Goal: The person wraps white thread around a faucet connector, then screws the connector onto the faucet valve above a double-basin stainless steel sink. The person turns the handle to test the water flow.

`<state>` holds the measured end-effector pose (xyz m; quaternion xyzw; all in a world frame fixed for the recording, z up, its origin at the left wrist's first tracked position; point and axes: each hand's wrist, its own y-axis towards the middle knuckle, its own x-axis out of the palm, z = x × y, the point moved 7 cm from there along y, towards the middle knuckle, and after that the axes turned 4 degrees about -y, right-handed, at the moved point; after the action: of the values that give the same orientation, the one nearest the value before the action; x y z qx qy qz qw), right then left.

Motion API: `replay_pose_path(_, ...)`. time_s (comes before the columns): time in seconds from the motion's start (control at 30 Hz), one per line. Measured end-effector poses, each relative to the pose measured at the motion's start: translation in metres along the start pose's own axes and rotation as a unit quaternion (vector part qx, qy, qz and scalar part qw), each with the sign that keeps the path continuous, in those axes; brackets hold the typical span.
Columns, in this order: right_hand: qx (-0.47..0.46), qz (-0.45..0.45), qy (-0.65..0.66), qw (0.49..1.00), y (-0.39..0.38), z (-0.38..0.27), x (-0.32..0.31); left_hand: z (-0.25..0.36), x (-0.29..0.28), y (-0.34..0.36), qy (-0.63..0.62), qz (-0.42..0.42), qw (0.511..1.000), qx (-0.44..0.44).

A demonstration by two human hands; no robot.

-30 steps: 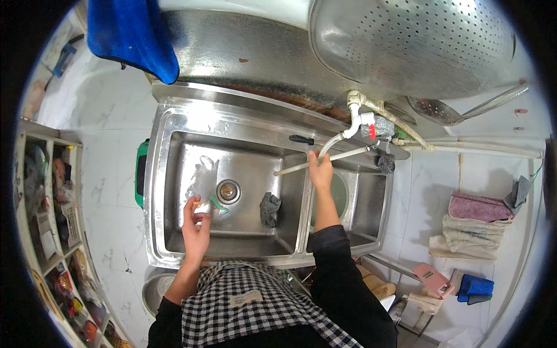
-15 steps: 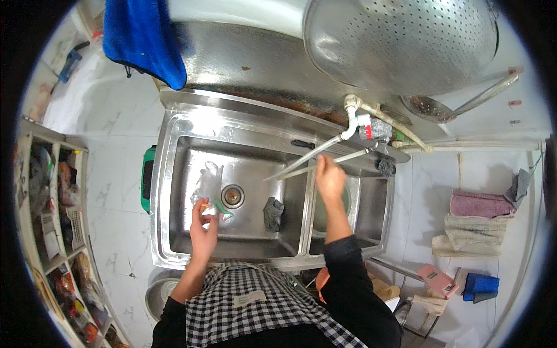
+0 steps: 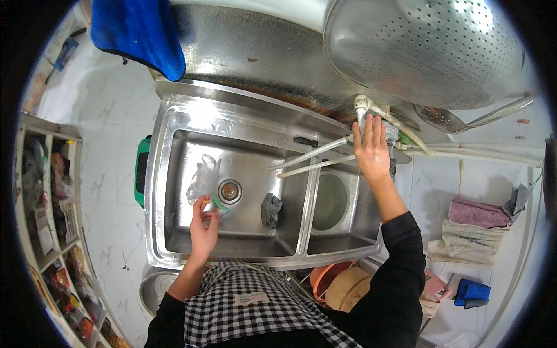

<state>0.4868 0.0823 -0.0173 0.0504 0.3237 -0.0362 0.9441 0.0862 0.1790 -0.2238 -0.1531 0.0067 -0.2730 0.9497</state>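
My left hand (image 3: 204, 227) is over the left basin of the steel sink (image 3: 174, 232), with its fingers curled together at the lower end of a crumpled clear plastic bag (image 3: 203, 177). A small green strip (image 3: 219, 203) sticks out beside the fingertips. Whether it belongs to the bag is too small to tell. My right hand (image 3: 372, 148) lies with straight fingers over the tap (image 3: 361, 104), hiding the valve part of it. Two pale spouts or hoses (image 3: 313, 153) reach from there over the basins. A wet grey rag (image 3: 271, 210) rests right of the drain (image 3: 230, 191).
In the right basin stands a round bowl (image 3: 332, 200). A black-handled tool (image 3: 306, 141) lies on the back ledge. Above hang a large perforated steel strainer (image 3: 423, 52) and a skimmer (image 3: 439, 118). A blue towel (image 3: 136, 37) hangs at upper left; shelves (image 3: 49, 255) stand at left.
My right hand has moved right and away from me, from above the hoses to the tap, and its fingers have straightened. The view has shifted slightly. My left hand stays by the bag.
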Motion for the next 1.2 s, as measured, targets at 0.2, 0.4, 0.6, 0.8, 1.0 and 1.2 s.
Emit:
replay_pose_path(0.2,-0.041,-0.011,0.004,0.999,-0.003,0.005,0.013,-0.020,0.000,0.013,-0.023,-0.011,0.999,-0.025)
replay_pose_path(0.4,-0.037,0.035,0.013,0.999,0.004,0.014,0.014,-0.035,-0.001,0.024,-0.035,-0.003,0.998,-0.053)
replay_pose_path(0.6,0.004,-0.011,0.033,0.999,0.006,0.020,0.019,-0.022,0.005,0.033,-0.005,-0.013,0.999,-0.039)
replay_pose_path(0.8,0.381,0.133,0.229,0.886,-0.025,0.015,-0.009,-0.003,-0.005,0.042,0.007,0.003,1.000,-0.008)
replay_pose_path(1.0,0.601,0.100,0.715,0.344,-0.025,-0.023,0.079,-0.004,-0.016,0.035,-0.003,-0.005,1.000,-0.027)
replay_pose_path(1.2,0.625,0.119,0.606,0.477,-0.006,-0.012,0.085,-0.007,-0.022,0.029,0.009,0.003,1.000,-0.027)
